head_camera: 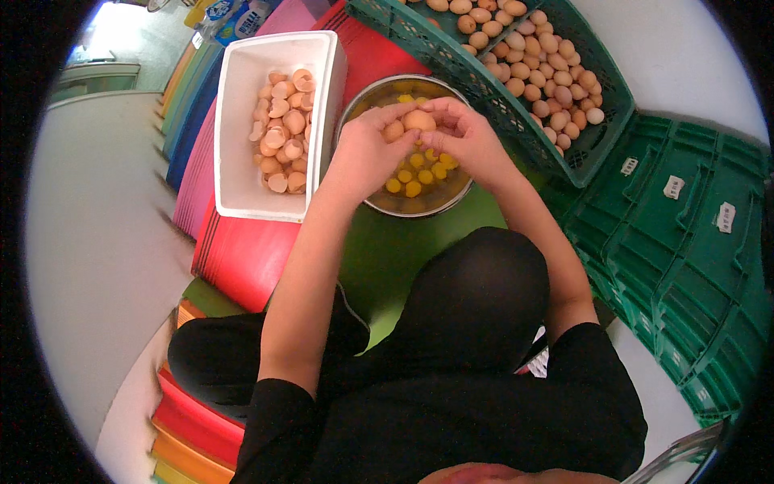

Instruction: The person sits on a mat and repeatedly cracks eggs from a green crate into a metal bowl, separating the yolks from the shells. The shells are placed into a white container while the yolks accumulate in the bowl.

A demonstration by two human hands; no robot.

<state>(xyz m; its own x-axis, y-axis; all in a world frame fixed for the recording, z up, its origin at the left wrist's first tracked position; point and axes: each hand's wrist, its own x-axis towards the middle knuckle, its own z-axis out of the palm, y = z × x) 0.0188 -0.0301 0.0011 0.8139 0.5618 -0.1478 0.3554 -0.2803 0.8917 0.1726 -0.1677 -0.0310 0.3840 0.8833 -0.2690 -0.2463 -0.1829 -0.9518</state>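
Observation:
Above a round metal bowl (455,199), my left hand (370,142) curls around one brown egg (393,130). A second egg (419,123) sits between the fingertips of both hands, where my right hand (465,130) pinches its other side. Whether that shell is cracked cannot be made out. Inside the bowl lie several whole yolks (423,176) in clear egg white; my hands hide its middle. Left of it stands a white foam box (234,133) with a heap of broken eggshells (284,136) in it.
A green plastic crate (514,100) full of whole eggs (547,72) leans in at the upper right. Further right are green crates (683,242) bearing labels. Red ribbed plastic (257,260) lies under the foam box. A plastic bottle (239,21) is at the top left.

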